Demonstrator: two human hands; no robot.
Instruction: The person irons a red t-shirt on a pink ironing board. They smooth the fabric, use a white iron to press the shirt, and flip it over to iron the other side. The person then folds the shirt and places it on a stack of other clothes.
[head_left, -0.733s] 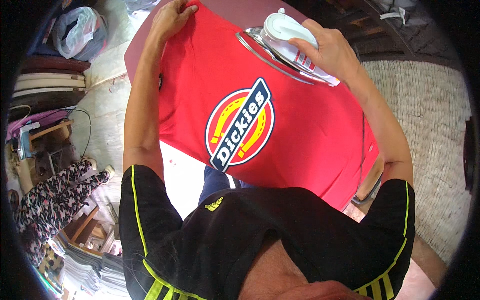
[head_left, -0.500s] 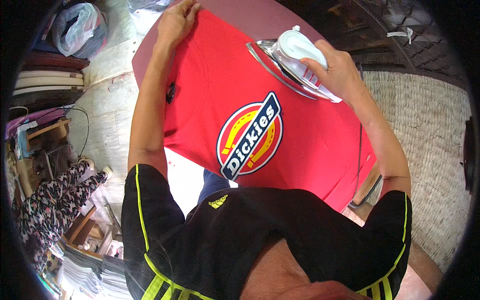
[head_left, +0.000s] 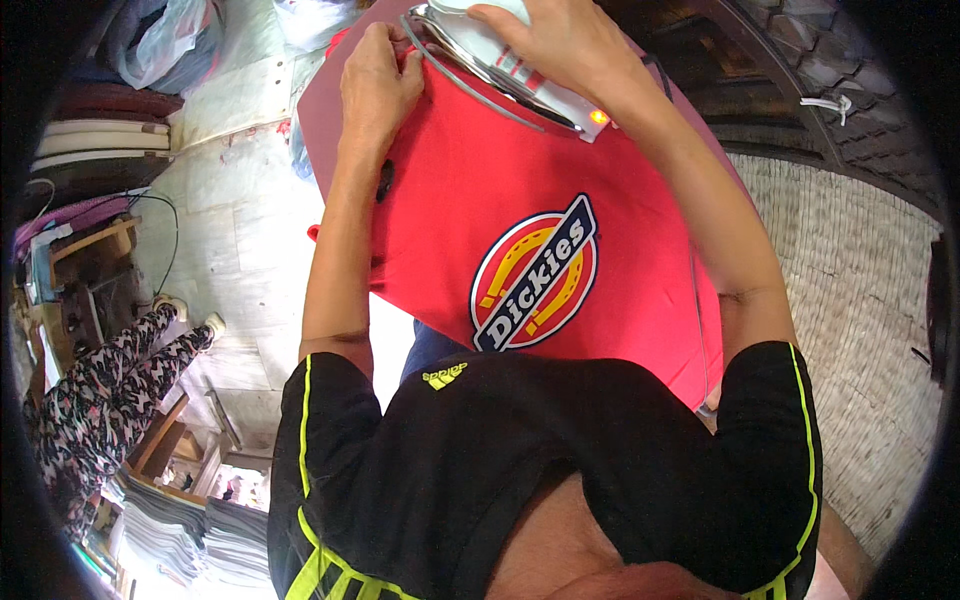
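A red shirt (head_left: 440,200) with a round printed emblem lies spread over a mauve padded board (head_left: 322,130) in front of me. My right hand (head_left: 570,45) is closed round the handle of a white steam iron (head_left: 545,95), which rests over the shirt's far edge. An orange light glows near the iron's heel, and its upper part is cut off by the frame. Beside the iron's tip, my left hand (head_left: 378,95) has its fingers curled on the shirt's far left edge. Some of those fingertips are hidden.
A grey cord (head_left: 698,310) runs down over the shirt's right side. At the left, a person in camouflage trousers (head_left: 110,400) is near wooden furniture and stacked sheets (head_left: 165,540). A bag-lined bin (head_left: 160,45) stands far left; a woven mat (head_left: 820,260) covers the right.
The iron has moved far and left with my right hand, close to my left hand. My left fingers have curled at the shirt's edge. The shirt appears slightly further right in view.
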